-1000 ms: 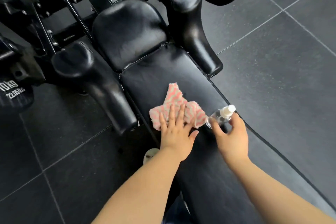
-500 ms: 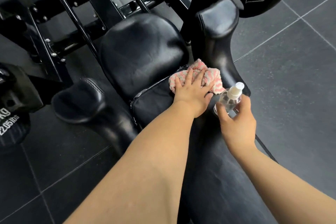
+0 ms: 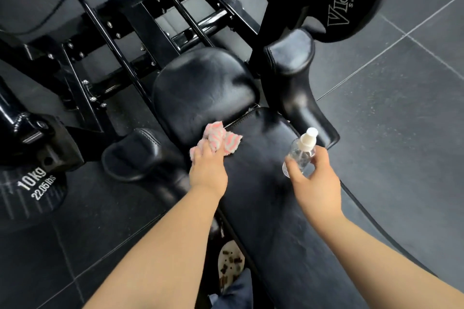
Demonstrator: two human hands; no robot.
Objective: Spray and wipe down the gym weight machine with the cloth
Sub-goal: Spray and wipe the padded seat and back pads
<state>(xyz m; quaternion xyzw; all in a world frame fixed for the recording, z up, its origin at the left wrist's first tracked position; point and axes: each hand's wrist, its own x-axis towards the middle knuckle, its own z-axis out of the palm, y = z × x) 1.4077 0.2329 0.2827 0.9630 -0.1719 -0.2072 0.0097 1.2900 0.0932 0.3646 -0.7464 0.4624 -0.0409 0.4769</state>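
Note:
The black padded bench [image 3: 266,183] of the weight machine runs from the lower right up to a rounded head pad [image 3: 203,90]. My left hand [image 3: 208,168] presses a bunched pink and white cloth [image 3: 221,139] against the bench's left edge, just below the seam with the head pad; its fingers curl into the cloth. My right hand [image 3: 313,178] holds a small clear spray bottle [image 3: 301,152] with a white nozzle above the bench's right side.
Two black shoulder pads flank the bench, one at the left [image 3: 133,153] and one at the right [image 3: 293,78]. A 10 kg plate [image 3: 30,188] hangs at the far left, a larger plate [image 3: 336,0] at the top right. Black frame bars [image 3: 120,32] cross behind. Grey floor tiles [image 3: 401,120] surround the machine.
My left hand slid the cloth up the bench to its right side near the right shoulder pad, then back left to the bench's left edge. My right hand kept hold of the bottle.

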